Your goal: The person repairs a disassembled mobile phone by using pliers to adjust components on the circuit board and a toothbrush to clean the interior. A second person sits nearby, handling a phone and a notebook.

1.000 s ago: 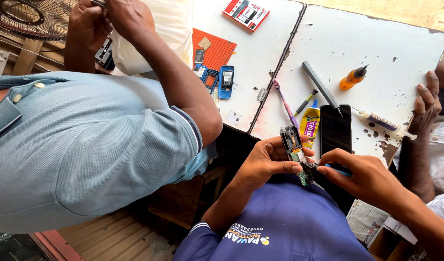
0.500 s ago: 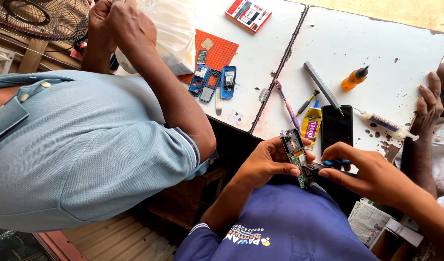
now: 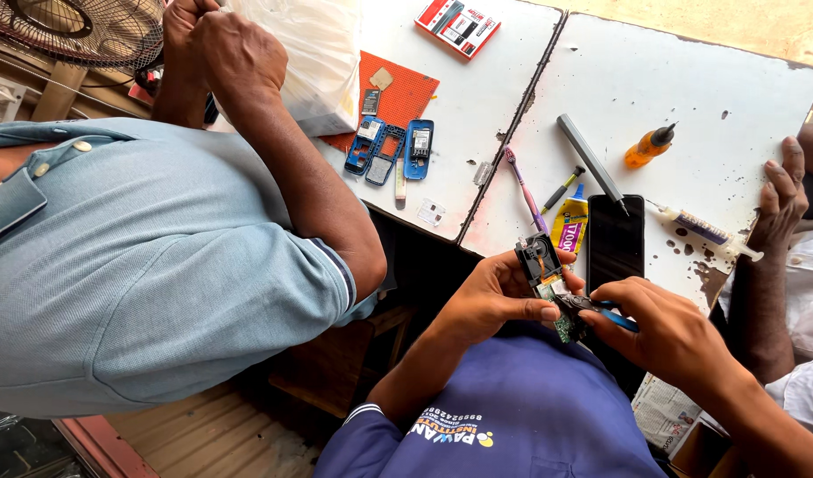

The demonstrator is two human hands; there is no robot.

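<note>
green circuit board (image 3: 549, 292), blue-handled tool (image 3: 612, 317)

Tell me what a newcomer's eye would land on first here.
First, the left hand at lower centre gripping a small stripped circuit board, with the right hand bringing a blue-handled tool to it. Next, the blue phone shells on an orange mat up the white table, and a co-worker's pale blue shirt filling the left.
</note>
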